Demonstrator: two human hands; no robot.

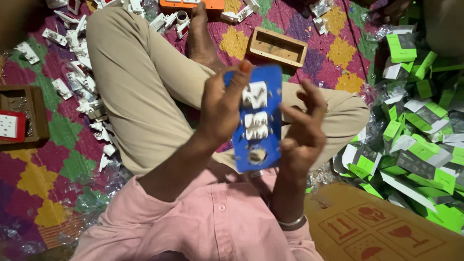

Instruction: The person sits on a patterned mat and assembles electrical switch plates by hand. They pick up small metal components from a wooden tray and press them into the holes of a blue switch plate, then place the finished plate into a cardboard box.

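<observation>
Blue plate (263, 145) between, seemingly, both hands

blue plate (270, 79): smooth plastic, slight sheen
white inserts (255, 94): glossy plastic
small tray (277, 47): bare wood, matt
rug (58, 164): woven cloth, kinda rough
green-and-white boxes (425, 159): printed card, a bit shiny
big carton (386, 227): matt brown cardboard
shirt (212, 227): soft pink cloth
bangle (292, 222): shiny metal

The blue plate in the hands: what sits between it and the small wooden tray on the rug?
In the head view, only the person's bent leg in tan trousers lies between the blue plate and the wooden tray, then bare patterned rug.
</observation>
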